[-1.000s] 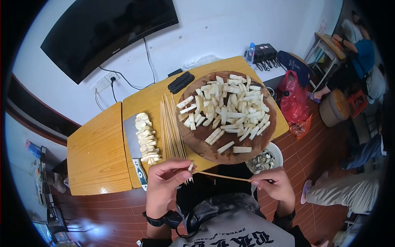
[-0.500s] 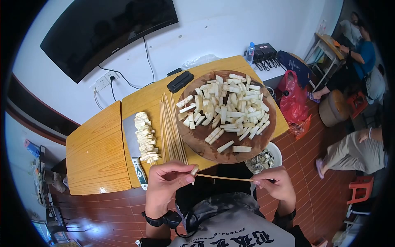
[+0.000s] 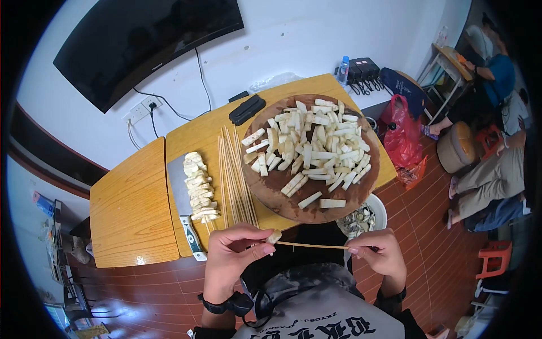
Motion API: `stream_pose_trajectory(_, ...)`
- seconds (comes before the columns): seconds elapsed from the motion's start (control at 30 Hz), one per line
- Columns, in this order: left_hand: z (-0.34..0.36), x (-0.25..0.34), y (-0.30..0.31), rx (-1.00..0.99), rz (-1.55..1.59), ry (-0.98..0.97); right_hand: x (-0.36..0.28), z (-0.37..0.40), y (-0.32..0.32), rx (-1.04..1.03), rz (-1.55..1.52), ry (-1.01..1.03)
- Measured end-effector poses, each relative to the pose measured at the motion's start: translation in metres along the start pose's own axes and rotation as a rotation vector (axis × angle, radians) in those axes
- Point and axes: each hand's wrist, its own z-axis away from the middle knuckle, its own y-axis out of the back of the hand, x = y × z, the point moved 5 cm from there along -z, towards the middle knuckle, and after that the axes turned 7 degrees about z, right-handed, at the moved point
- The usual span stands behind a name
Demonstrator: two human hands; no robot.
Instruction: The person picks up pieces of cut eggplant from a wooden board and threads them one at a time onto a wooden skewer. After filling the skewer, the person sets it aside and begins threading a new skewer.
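Between the thumb and fingers of my left hand (image 3: 240, 251) is a small pale cut piece (image 3: 274, 237), at the left end of a thin wooden skewer (image 3: 313, 246). My right hand (image 3: 377, 252) pinches the skewer's right end. Above the hands, many pale cut strips (image 3: 333, 130) lie on a round wooden board (image 3: 271, 200). Left of the board is a bundle of bare skewers (image 3: 234, 178). Skewers loaded with pale pieces (image 3: 199, 189) rest on the blade of a cleaver (image 3: 193, 238).
The yellow wooden table (image 3: 130, 209) stands against the wall under a screen (image 3: 152, 45). A white bucket (image 3: 379, 210) with dark scraps sits below the board. Red bags (image 3: 403, 135), a round stool (image 3: 456, 148), a red stool (image 3: 495, 259) and seated people (image 3: 497, 79) are at the right.
My left hand and the pale piece have shifted slightly right, and the piece has turned. At the right, a seated person's legs have moved.
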Motion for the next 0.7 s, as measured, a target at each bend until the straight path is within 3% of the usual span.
stream_pose_trajectory(0.5, 0.0027, -0.0011, -0.0058, -0.081, -0.005, 0.026, -0.0048, -0.0012, -0.0010, 0.016, -0.004, 0.017)
stream_pose_trajectory(0.7, 0.0037, 0.0021, -0.0067, -0.149, 0.079, 0.141, -0.0030, -0.0012, 0.0001, -0.025, -0.015, 0.004)
